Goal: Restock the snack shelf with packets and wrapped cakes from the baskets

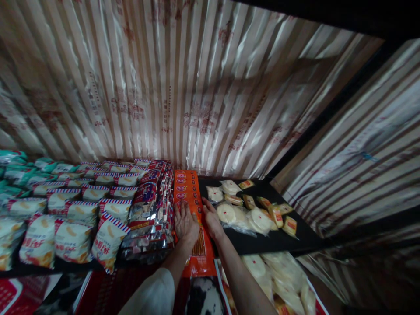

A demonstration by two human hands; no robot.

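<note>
A long orange snack packet [186, 179] lies on the black shelf, its front end hanging over the edge. My left hand [187, 223] rests flat on top of it, fingers stretched toward the back. Against its right side is my right hand [212, 218], the fingers straight along that edge; their undersides are hidden. Shiny dark red and silver packets [151, 205] are stacked just left of the orange one. To the right of my right hand lie clear bags of round white cakes [229, 213].
White puffy snack bags [74, 240] fill the shelf on the left, with green bags [13, 170] beyond. Small yellow packets [276, 214] lie at the right on the black shelf [305, 243]. Below are boxes with more bagged cakes [278, 275]. Striped sheeting [197, 87] hangs behind.
</note>
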